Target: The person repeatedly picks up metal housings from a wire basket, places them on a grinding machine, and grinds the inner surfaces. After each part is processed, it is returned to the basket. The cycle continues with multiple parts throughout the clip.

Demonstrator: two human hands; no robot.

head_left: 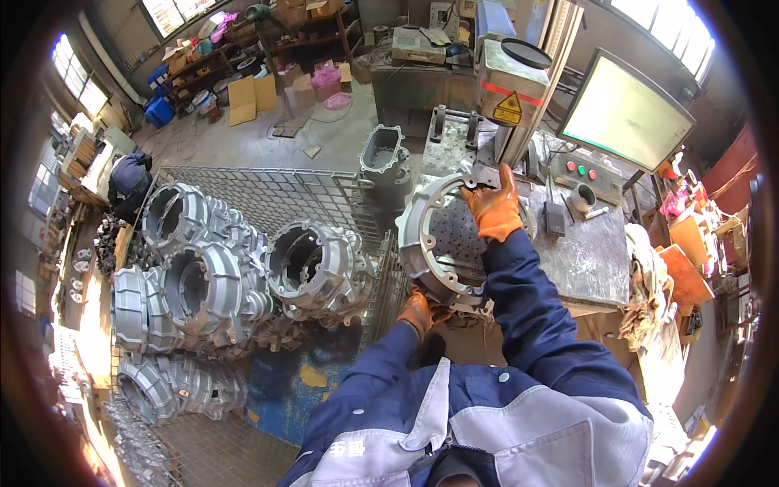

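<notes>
A large round grey cast-metal housing (442,243) with a wide circular opening is held tilted up on edge at the near left corner of a grey metal counter (584,252). The right hand (493,207), in an orange work glove, is laid over the housing's upper rim, its fingers closed around the edge. The left hand (419,312), also orange-gloved, is under the lower rim, its fingers curled up against the casting and gripping it from below. Both forearms wear dark blue sleeves. Through the housing's opening a perforated grey plate shows on the counter behind it.

On the counter just beyond the right hand stands a boxy metal machine head (510,96) with a red stripe and a yellow triangular warning label, carried on a column. To its right is a small control box with red and green buttons (586,172), a short grey metal cup-shaped part (582,197), and a tilted flat monitor with a pale screen (625,112).

To the left of the counter, a wire-mesh cage pallet (268,195) holds a stack of similar silvery cast housings (211,276) lying on their sides. Another dark grey casting (383,158) stands upright between the cage and the counter. Crumpled cloth rags (645,280) hang at the counter's right edge.
</notes>
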